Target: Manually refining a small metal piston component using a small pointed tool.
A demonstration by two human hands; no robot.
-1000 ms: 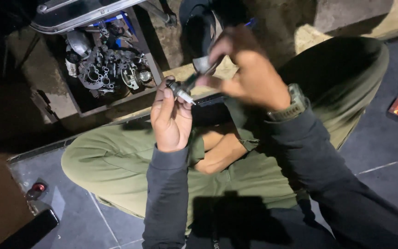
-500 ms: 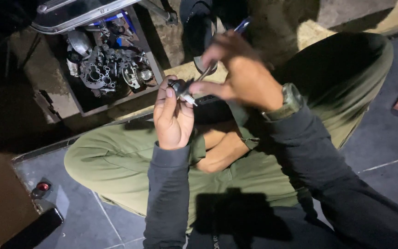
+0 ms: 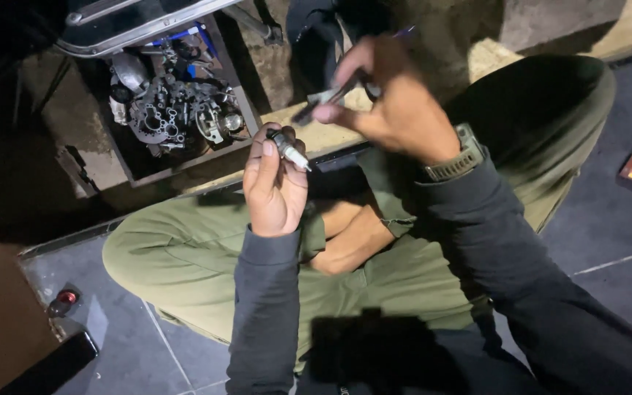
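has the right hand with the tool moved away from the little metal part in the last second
Yes. The right hand with its thin tool has lifted up off the small metal part, which the left hand holds; a gap now shows between them.

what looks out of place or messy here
Nothing looks broken or spilled. The wooden tray holds a jumbled heap of metal engine parts. The left hand grips a small spark plug; the right hand holds a thin tool beside it.
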